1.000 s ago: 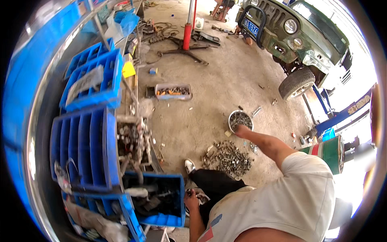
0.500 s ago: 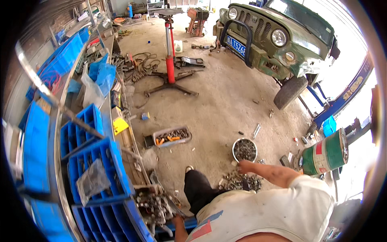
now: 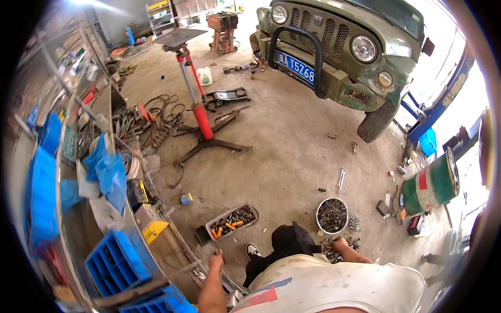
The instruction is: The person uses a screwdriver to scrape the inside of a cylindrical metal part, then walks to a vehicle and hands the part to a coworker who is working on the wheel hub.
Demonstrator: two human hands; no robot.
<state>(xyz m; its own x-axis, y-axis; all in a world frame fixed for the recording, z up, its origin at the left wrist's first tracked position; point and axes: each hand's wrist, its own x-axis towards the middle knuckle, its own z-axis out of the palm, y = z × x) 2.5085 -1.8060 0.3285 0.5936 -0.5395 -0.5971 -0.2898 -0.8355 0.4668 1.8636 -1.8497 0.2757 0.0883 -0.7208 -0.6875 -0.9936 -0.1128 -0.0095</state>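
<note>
My left hand (image 3: 215, 257) is raised beside the bench edge, its fingers closed; a small dark thing seems to show at them, too small to name. Low on the right, my right hand (image 3: 340, 243) is closed over a heap of small metal parts (image 3: 333, 255) on the floor, and its fingertips are mostly hidden. Just beyond it stands a round pale bowl (image 3: 317, 215) filled with small dark metal parts. A grey bin (image 3: 252, 221) with metal pieces and several orange-handled things lies on the floor between my hands, farther forward.
Blue divided bins (image 3: 117, 263) line the bench at left. A red stand (image 3: 202, 122) on spread legs and a floor jack (image 3: 225, 98) are ahead. A green vehicle (image 3: 334, 49) stands at the far right, a green drum (image 3: 430, 182) nearer. A wrench (image 3: 342, 180) lies past the bowl.
The view has shifted. My left hand has come up from low by the bench parts and moved forward. My right hand has left the bowl's rim for the heap of metal parts.
</note>
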